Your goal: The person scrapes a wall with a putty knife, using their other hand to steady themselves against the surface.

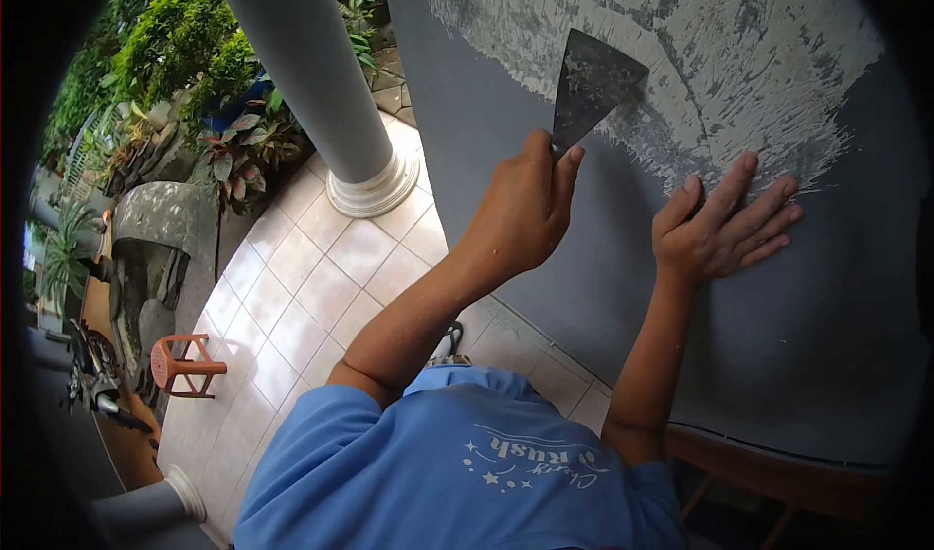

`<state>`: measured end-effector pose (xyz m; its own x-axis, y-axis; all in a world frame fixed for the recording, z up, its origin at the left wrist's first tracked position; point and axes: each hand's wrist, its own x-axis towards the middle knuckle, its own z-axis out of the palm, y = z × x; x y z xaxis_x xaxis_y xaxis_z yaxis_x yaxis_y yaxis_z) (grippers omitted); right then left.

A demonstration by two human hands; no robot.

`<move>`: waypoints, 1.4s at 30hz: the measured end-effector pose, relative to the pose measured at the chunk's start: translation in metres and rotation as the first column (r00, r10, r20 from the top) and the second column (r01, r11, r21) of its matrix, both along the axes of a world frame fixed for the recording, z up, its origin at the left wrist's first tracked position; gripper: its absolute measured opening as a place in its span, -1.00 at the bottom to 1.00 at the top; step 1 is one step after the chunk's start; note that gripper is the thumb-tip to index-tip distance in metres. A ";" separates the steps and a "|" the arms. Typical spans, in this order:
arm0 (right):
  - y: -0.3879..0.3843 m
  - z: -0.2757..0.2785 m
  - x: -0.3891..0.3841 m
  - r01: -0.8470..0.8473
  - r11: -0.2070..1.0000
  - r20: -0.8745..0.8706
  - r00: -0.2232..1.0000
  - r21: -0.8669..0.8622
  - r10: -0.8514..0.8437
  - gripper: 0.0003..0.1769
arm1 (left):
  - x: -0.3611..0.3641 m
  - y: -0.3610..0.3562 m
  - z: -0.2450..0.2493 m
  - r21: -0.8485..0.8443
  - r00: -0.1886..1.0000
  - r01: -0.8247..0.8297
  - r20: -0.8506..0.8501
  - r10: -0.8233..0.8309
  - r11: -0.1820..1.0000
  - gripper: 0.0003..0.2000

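My left hand (520,205) is wrapped round the handle of a wide metal scraper (595,78); the fingers hide most of the handle. The dark, speckled blade points up and lies over the edge of a rough, whitish patch (720,54) on the grey wall (486,103). To the right, my right hand (715,224) rests against the wall with its fingers spread, the fingertips at the lower edge of the patch. Nothing is in that hand.
A white round column (311,73) stands on the tiled floor (302,258) at the left. Farther left are an orange-brown stool (185,366), plants (180,44), rocks and a motorcycle (97,375). A brown wooden piece (778,472) sits low at the right.
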<state>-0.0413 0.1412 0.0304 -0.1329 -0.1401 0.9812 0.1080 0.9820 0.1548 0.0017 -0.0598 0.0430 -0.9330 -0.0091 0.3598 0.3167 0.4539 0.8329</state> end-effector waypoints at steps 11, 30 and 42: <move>0.001 0.000 -0.004 -0.012 1.000 -0.014 1.000 -0.003 0.012 -0.42 | -0.001 0.004 0.003 -0.002 0.999 0.030 -0.024 -0.030 1.000 -0.66; 0.000 -0.001 -0.002 0.014 1.000 -0.008 1.000 0.023 -0.014 -0.40 | -0.010 -0.011 -0.044 0.127 0.987 0.063 0.141 -0.080 0.990 -0.65; 0.000 0.001 -0.004 0.037 0.999 -0.014 0.999 0.039 -0.037 -0.37 | -0.021 -0.024 -0.043 0.151 0.990 0.066 0.116 -0.084 0.986 -0.63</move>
<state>-0.0448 0.1411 0.0315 -0.1253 -0.1734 0.9769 0.1467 0.9705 0.1911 -0.0195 -0.0834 -0.0002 -0.9696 0.0184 0.2439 0.2379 0.3028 0.9229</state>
